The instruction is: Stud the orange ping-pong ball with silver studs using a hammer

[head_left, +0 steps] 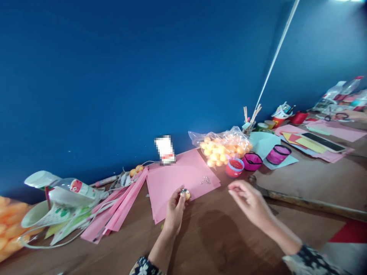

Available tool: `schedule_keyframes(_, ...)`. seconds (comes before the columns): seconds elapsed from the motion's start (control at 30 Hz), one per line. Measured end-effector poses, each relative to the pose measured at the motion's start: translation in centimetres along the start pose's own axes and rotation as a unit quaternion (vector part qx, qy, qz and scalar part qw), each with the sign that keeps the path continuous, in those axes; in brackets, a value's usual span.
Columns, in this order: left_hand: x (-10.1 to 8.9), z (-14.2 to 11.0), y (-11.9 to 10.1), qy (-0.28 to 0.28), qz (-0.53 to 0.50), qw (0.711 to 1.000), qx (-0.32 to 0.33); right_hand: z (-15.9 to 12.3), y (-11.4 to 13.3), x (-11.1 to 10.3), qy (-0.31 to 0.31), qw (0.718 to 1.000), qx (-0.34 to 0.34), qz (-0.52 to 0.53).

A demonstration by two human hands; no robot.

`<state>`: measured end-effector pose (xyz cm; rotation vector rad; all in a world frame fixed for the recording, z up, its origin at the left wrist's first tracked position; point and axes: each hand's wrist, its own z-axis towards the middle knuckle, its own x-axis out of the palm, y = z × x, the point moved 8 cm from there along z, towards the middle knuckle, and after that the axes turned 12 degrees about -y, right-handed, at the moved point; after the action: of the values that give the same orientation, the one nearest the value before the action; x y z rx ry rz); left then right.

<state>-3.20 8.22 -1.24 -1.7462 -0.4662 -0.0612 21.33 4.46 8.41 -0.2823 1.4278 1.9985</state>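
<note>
My left hand (pixel 175 209) is closed around a small yellow-orange ball (pixel 187 194), its top covered with shiny silvery bits. Beneath and beyond it lie pink paper sheets (pixel 172 179), with a little scatter of silvery pieces (pixel 205 180) near their right corner. My right hand (pixel 249 199) hovers over the brown table with thumb and fingers drawn together; anything between the fingertips is too small to make out. Closest to that hand stands a small round red container (pixel 234 168), beside two magenta containers, one dark-rimmed (pixel 252 162) and one further right (pixel 278 154).
A clear bag of orange balls (pixel 220 149) rests against the blue wall. Pink paper strips (pixel 120 210), a bottle (pixel 83 187) and cables lie left, near another ball bag (pixel 11 225). At far right, another person's hand (pixel 354 114) is by scissors (pixel 336 116).
</note>
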Motion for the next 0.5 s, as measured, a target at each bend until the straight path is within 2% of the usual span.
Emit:
schedule_keyframes(0.03,0.1,-0.1,-0.2,0.003,-0.009,1.0,-0.001,0.2,-1.2,-2.4,-0.029,0.995,-0.038,-0.085)
schedule_keyframes(0.1,0.5,-0.7,-0.6,0.014,-0.03,0.999,-0.007,0.1,-4.1,-6.4,-0.057,0.959,-0.095,-0.259)
schedule_keyframes(0.2,1.5,-2.2,-1.2,0.053,-0.052,0.996,-0.042,-0.9,-9.5,-9.6,-0.02,0.9,-0.115,-0.419)
schedule_keyframes(0.27,2.4,-3.4,-1.6,0.089,-0.07,0.992,-0.065,-1.8,-12.1,-10.1,0.027,0.885,-0.123,-0.449)
schedule_keyframes(0.33,2.9,-4.3,-2.0,0.114,-0.108,0.984,-0.084,-2.4,-13.4,-10.1,0.041,0.872,-0.123,-0.471)
schedule_keyframes(0.4,3.1,-4.9,-2.1,0.127,-0.147,0.975,-0.106,-2.4,-13.6,-10.0,0.039,0.864,-0.119,-0.488)
schedule_keyframes(0.5,2.6,-4.8,-1.8,0.116,-0.181,0.967,-0.136,-2.0,-13.0,-9.8,0.044,0.864,-0.118,-0.487)
